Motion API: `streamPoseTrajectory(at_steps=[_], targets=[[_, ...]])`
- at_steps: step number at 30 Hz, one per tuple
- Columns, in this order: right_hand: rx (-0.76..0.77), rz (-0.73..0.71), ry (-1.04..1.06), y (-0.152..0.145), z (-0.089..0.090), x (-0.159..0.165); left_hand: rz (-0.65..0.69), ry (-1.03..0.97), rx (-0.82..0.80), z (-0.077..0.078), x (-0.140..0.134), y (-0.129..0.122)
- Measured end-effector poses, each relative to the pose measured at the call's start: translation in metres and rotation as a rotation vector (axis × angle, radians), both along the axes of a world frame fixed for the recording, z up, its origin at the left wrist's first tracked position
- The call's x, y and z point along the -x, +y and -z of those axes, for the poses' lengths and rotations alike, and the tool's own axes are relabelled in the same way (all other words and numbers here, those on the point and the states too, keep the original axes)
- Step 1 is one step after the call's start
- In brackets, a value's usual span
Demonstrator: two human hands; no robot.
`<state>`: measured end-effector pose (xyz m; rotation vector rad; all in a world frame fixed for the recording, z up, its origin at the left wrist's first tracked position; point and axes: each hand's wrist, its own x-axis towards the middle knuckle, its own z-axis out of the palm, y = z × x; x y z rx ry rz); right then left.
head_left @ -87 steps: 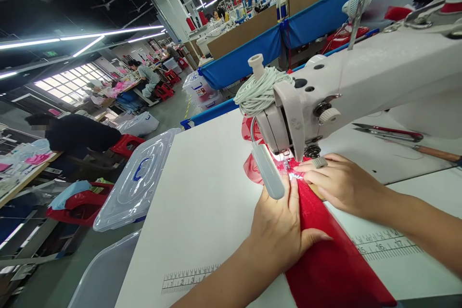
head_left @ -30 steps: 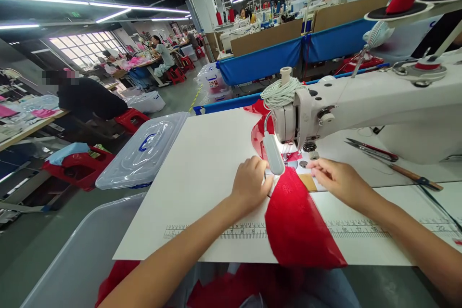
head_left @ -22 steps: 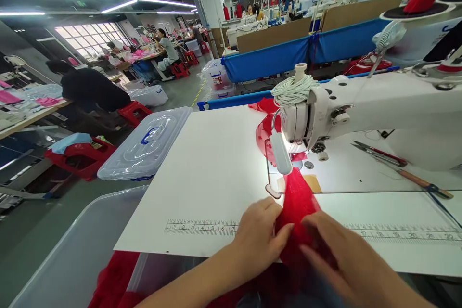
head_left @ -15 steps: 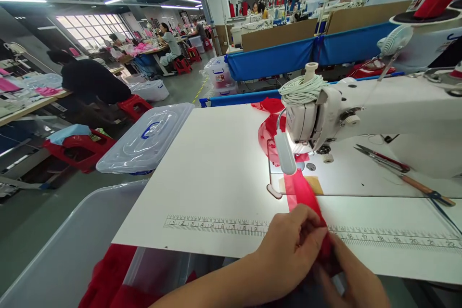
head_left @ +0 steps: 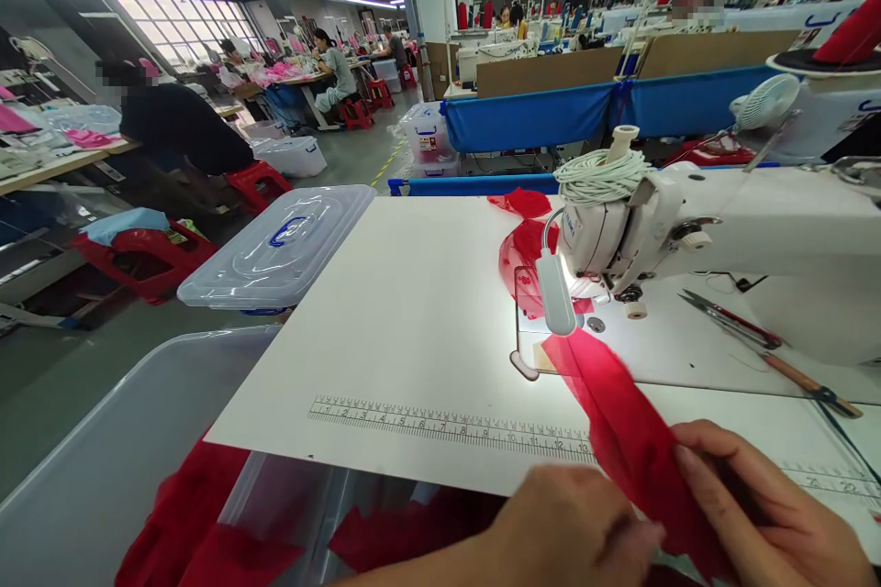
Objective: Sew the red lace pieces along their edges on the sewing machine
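Red strip (head_left: 619, 413) runs slantwise from the lit sewing area to the right hand (head_left: 678, 445)

The right hand is closed on the strip's right edge near its near end, thumb against fingers. The left hand (head_left: 578, 523) is blurred and half curled, just left of the strip's near part; whether it has hold of cloth I cannot tell. The strip slants over the near side of the worktop (head_left: 413, 321), its far end just on the near side of the small lamp (head_left: 555, 293) on the sewing machine (head_left: 757, 211).

With one sure grip on a single edge, the strip could twist or its layers could slide apart. A lengthwise line runs along it, fold or seam, I cannot tell which; an uneven pull could set that line askew. The far end looks unpinned by either hand and could drift left onto the wire guide (head_left: 523, 367) and snag. A wide sweep to the right might knock the pointed metal tool (head_left: 730, 319) or the wooden-handled one (head_left: 791, 373). Near the left hand, similar red cloth (head_left: 185, 514) lies below the worktop's near edge, so pieces could be mixed up.
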<state>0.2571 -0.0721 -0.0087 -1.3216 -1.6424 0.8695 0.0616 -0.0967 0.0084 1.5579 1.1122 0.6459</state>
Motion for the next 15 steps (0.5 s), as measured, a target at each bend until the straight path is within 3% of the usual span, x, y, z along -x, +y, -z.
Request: streamPoseTrajectory(at_steps=[1,2,4,7,9,11,13,15], targets=[[-0.05,-0.097,-0.041,-0.001,-0.004,0.006,-0.153,0.042,0.013,-0.009,0.008,0.003],[-0.082,-0.199,-0.071,-0.002,-0.008,0.012,-0.197,0.032,0.078,-0.017,0.016,0.006],[-0.136,-0.346,-0.096,-0.005,-0.012,0.026,-0.204,0.004,0.162,-0.025,0.026,0.012],[-0.194,-0.41,-0.108,-0.007,-0.009,0.037,-0.195,0.029,0.158,-0.019,0.03,0.019],[-0.193,-0.312,-0.108,-0.007,-0.002,0.034,-0.234,-0.014,0.136,-0.011,0.029,0.022],[-0.109,-0.093,-0.033,-0.008,0.005,0.027,-0.257,-0.211,0.182,-0.006,0.027,0.022],[0.115,0.098,0.176,-0.009,0.009,0.024,-0.264,-0.512,0.322,-0.006,0.026,0.022],[0.434,0.152,0.433,-0.01,0.007,0.029,-0.266,-0.766,0.481,-0.008,0.024,0.022]])
